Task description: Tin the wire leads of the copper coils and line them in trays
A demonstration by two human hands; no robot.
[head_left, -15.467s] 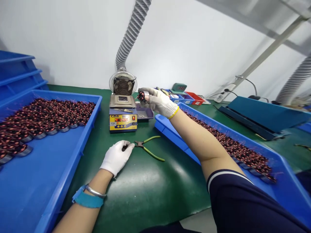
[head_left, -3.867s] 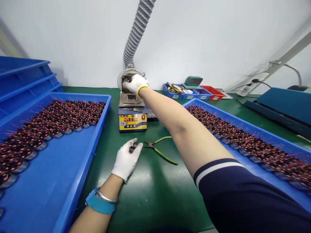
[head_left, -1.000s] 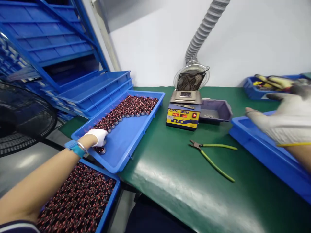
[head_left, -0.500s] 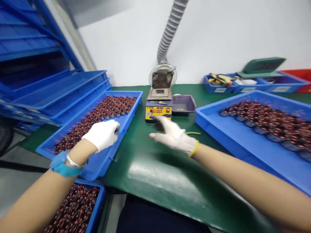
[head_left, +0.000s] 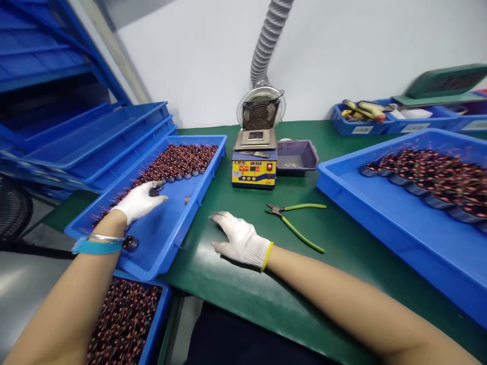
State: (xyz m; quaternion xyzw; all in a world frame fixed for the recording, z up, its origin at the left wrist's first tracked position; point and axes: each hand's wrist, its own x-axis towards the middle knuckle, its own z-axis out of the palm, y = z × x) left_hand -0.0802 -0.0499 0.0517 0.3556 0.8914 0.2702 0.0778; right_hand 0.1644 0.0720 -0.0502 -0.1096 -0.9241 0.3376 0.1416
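Observation:
My left hand, in a white glove, reaches into the left blue tray. Its thumb and fingers are apart, beside the edge of the packed small round dark parts with thin reddish wires. A dark part shows between the fingertips; no firm grip is visible. One loose round part lies near my left wrist. My right hand, gloved too, hovers low over or rests on the green table, fingers spread and holding nothing. To its right lie green-handled cutting pliers, jaws toward the hand.
A yellow-and-blue heated unit with a red display stands at the back, below a fan and grey duct. Beside it is a purple bin. Another blue tray of parts sits right. Stacked blue trays stand left.
My left hand has moved left and slightly up along the tray. My right hand has drawn back from the heated unit toward me, uncovering the pliers. The view has shifted slightly.

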